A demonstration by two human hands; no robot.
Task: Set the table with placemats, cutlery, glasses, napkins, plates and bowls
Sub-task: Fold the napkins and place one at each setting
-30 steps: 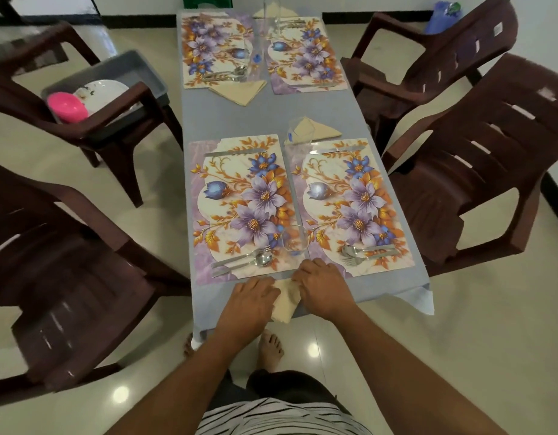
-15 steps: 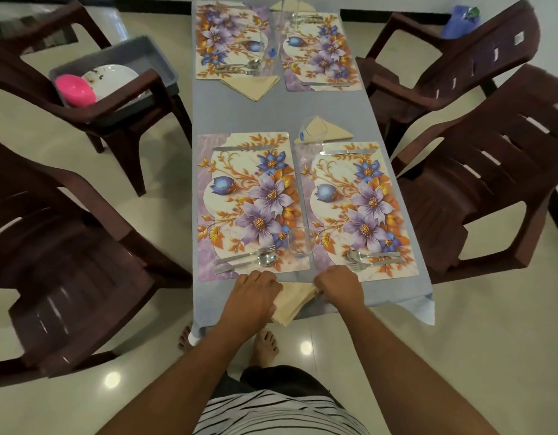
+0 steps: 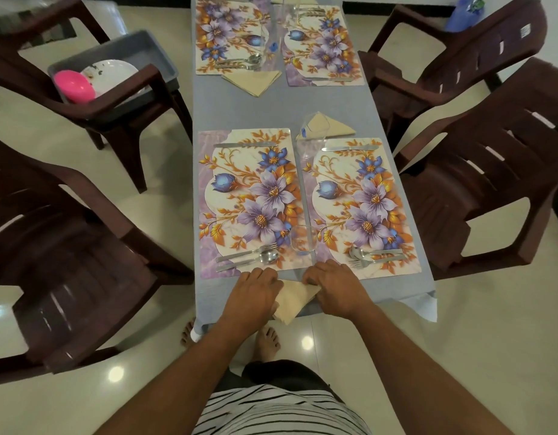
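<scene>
A: The long grey-clothed table (image 3: 281,111) is narrow; what could go wrong?

B: The folded beige paper napkin (image 3: 295,301) lies at the near edge, below the two floral placemats, its tip overhanging. A nudge could tip it off, I'd judge, or a knuckle knock the clear glass tumbler (image 3: 303,241) just beyond.

A: Its direction?

B: Long edge across the table, point toward the person. The left hand (image 3: 251,298) and right hand (image 3: 334,288) press it with curled fingers; whether they pinch, I cannot tell
</scene>
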